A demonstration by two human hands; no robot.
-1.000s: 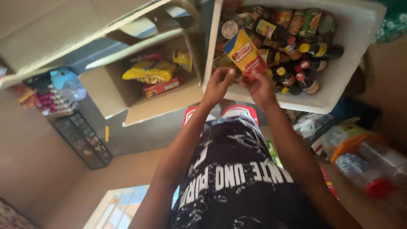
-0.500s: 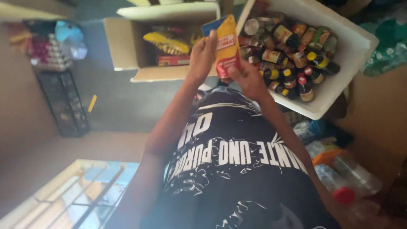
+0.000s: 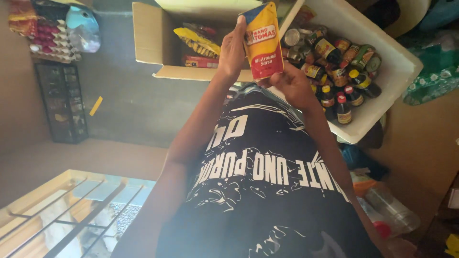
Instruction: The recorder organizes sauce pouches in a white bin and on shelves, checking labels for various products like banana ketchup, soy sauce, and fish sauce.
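Yellow sauce pouch point(image 3: 262, 40): being pinched by left hand point(image 3: 233, 50) fingers, right hand point(image 3: 287, 83) cupping at six o'clock; best keeping upright.

- A flat yellow sauce pouch point(image 3: 262, 40) with a blue top corner and a red band at its lower end is held upright in front of the boxes, the left hand point(image 3: 233, 48) along its edge and the right hand point(image 3: 289, 83) under its lower end.
- A brown cardboard box point(image 3: 148, 38) stands open behind the left hand; in it lie a yellow snack bag point(image 3: 197, 42) and a flat red packet point(image 3: 201, 61).
- A white foam box point(image 3: 382, 102) to the right holds tins and dark bottles point(image 3: 342, 109) with yellow or red caps and coloured labels.
- Stacked pink and red packets point(image 3: 45, 40) sit at the upper left.
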